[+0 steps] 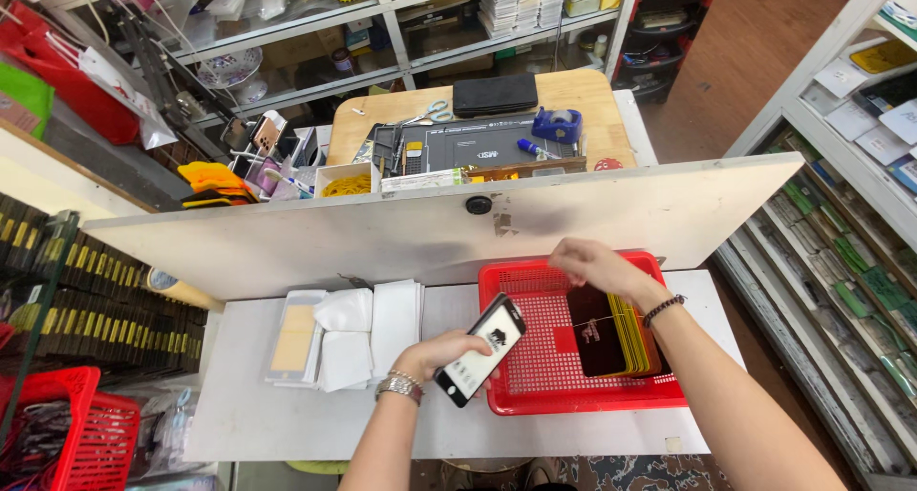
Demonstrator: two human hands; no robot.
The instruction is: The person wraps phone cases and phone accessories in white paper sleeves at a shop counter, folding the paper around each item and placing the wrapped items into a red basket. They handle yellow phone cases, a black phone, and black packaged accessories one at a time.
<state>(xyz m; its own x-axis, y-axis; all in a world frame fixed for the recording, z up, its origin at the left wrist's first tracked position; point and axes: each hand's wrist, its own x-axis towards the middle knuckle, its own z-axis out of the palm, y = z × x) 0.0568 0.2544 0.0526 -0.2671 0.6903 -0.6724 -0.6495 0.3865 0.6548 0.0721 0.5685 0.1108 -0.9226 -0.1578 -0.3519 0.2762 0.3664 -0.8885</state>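
Presently, left hand [441, 353] grips a phone [480, 349] beside the red basket [535, 290]; right hand [597, 265] pinches upright sleeves [611, 330] inside (best separate one squarely)

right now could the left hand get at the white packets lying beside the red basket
Probably yes. The white packets lie flat on the white table just left of the left hand, with nothing between them. But that hand's grip is shut on a phone, so it would need setting down first.
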